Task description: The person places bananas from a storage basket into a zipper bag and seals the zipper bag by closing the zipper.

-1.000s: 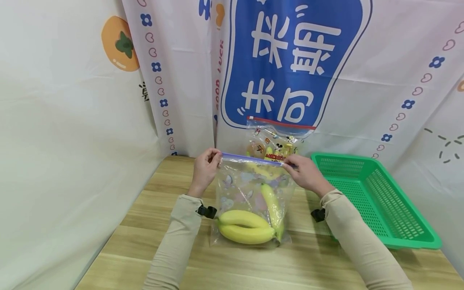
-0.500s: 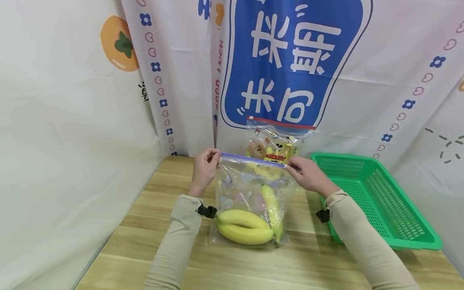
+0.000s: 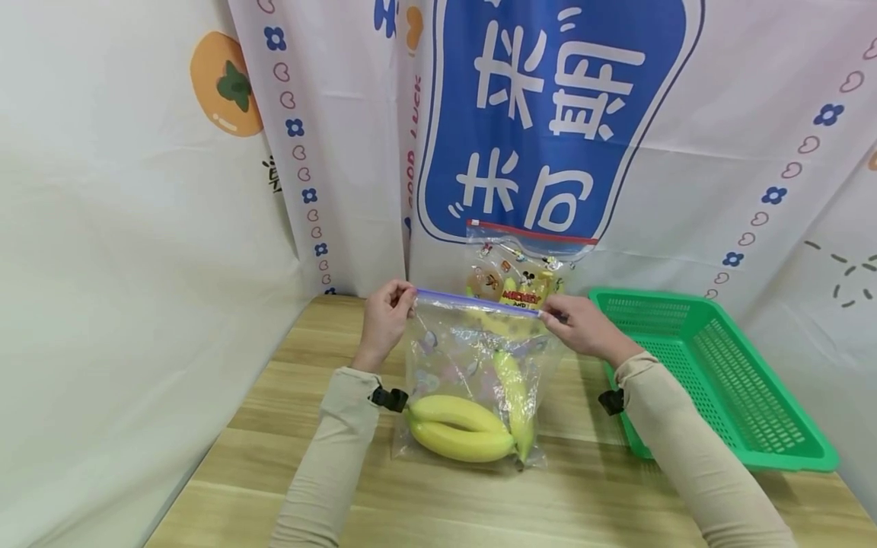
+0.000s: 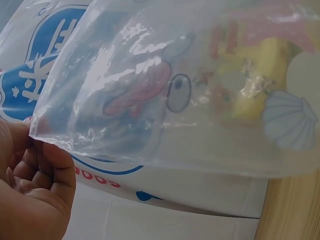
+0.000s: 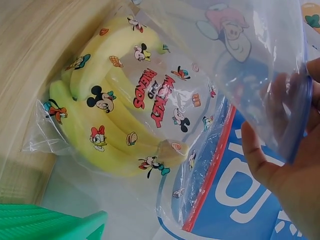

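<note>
A clear zip bag (image 3: 445,346) with a purple zip strip (image 3: 479,301) stands upright on the table. Two bananas (image 3: 462,440) lie across its bottom, and another banana (image 3: 512,384) leans at its right side. My left hand (image 3: 385,320) pinches the bag's top left corner between thumb and fingers; the left wrist view shows this grip too. At the strip's right end, by a small white slider (image 3: 539,313), my right hand (image 3: 582,327) holds the edge. In the right wrist view, the bag's plastic partly covers the right fingers.
Behind stands a second zip bag (image 5: 165,95) with a red strip, cartoon prints and bananas inside. A green perforated basket (image 3: 760,380) is on the right of the wooden table (image 3: 274,472). A printed cloth (image 3: 370,167) hangs along the back.
My right hand has moved slightly to the right along with the white slider, then stayed almost still. The bag with its bananas has shifted a little left. My left hand has barely moved.
</note>
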`<state>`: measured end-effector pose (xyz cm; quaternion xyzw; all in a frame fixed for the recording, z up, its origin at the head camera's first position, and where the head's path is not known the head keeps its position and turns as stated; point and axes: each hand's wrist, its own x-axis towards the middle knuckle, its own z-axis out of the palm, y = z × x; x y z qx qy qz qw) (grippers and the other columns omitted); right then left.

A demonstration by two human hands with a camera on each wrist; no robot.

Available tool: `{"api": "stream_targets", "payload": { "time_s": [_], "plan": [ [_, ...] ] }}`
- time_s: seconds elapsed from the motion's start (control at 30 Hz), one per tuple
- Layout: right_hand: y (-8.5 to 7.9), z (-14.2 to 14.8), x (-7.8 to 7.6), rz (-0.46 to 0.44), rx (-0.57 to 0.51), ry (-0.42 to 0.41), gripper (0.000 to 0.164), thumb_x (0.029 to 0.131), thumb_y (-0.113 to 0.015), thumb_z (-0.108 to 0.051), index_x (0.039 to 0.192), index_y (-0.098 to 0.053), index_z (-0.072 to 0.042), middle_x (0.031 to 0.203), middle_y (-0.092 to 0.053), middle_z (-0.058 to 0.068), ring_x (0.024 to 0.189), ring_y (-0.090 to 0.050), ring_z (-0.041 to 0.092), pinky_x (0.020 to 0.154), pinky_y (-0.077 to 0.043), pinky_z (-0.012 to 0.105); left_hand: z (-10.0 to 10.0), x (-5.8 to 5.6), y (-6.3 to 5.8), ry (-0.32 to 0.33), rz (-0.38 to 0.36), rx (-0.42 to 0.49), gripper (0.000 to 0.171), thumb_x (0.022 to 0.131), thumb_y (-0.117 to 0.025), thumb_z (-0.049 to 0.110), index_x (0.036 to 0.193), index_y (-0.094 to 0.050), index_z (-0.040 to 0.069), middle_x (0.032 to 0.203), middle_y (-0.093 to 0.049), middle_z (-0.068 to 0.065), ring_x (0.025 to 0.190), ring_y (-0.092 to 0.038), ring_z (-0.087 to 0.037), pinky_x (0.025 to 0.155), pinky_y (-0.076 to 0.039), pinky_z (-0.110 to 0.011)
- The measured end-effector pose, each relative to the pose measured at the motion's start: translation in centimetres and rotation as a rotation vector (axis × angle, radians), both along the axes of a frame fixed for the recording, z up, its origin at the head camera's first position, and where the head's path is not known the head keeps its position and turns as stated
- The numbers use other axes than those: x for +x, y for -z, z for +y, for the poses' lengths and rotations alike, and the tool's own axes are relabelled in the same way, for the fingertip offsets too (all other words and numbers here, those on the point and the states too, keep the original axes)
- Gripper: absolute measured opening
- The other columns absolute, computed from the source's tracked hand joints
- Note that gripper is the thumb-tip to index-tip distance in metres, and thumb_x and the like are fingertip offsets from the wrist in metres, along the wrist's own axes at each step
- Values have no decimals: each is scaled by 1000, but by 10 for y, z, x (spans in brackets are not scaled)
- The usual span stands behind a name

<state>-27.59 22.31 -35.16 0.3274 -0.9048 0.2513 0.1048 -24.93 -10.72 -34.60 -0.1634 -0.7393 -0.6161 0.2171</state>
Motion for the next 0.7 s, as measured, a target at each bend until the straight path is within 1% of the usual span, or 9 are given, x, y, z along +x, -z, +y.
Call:
{"api": "stream_targets", "payload": {
  "time_s": [0.03,0.13,0.27,0.33,0.4,0.57,0.63,0.7],
  "plan": [
    [-1,1,0,6,0,-3,10,96,-54,-15,88,-59,-14,76,-55,-4,65,-48,13,59,-43,32,0,0,0,3,0,3,15,94,-54,-3,94,-56,-18,80,-57,-32,64,-52,-19,56,-46,-15],
    [-1,3,0,17,2,-11,11,96,-53,-15,87,-59,-15,74,-53,-4,62,-47,13,57,-41,32,-1,1,-1,3,-7,2,14,94,-53,-3,94,-57,-17,80,-57,-32,63,-52,-17,56,-48,-21],
    [-1,7,1,11,4,-1,11,97,-53,-16,87,-59,-16,74,-54,-4,63,-47,14,57,-41,33,-3,1,0,-1,-20,2,15,94,-53,-2,94,-57,-15,79,-58,-28,64,-53,-15,60,-52,-37],
    [0,9,1,3,7,7,12,97,-53,-17,87,-59,-16,75,-55,-5,64,-48,13,58,-42,33,-4,1,0,-3,-23,2,15,95,-53,-1,95,-58,-16,79,-58,-27,64,-53,-14,62,-52,-40],
    [0,11,2,0,7,9,12,97,-53,-17,87,-59,-16,76,-55,-5,64,-48,13,59,-42,33,-6,1,0,-4,-23,4,16,94,-54,-1,95,-57,-16,80,-58,-26,64,-53,-15,62,-52,-38],
    [0,16,4,-10,15,15,12,98,-53,-18,87,-58,-15,76,-56,-4,65,-49,14,60,-42,34,-9,1,0,-12,-22,7,15,94,-54,-1,95,-57,-16,81,-57,-31,64,-53,-16,59,-51,-26],
    [-1,18,4,-13,21,23,12,98,-52,-19,88,-58,-16,78,-56,-4,67,-50,14,61,-43,34,-12,-7,8,-15,-19,15,15,95,-54,1,95,-58,-13,82,-57,-31,64,-53,-16,59,-50,-23],
    [-1,21,5,-14,27,31,12,98,-52,-19,88,-58,-16,79,-57,-4,68,-50,15,62,-43,35,-15,-14,14,-19,-23,22,15,95,-55,4,95,-59,-10,79,-58,-24,64,-54,-13,59,-50,-21]
  ]
}}
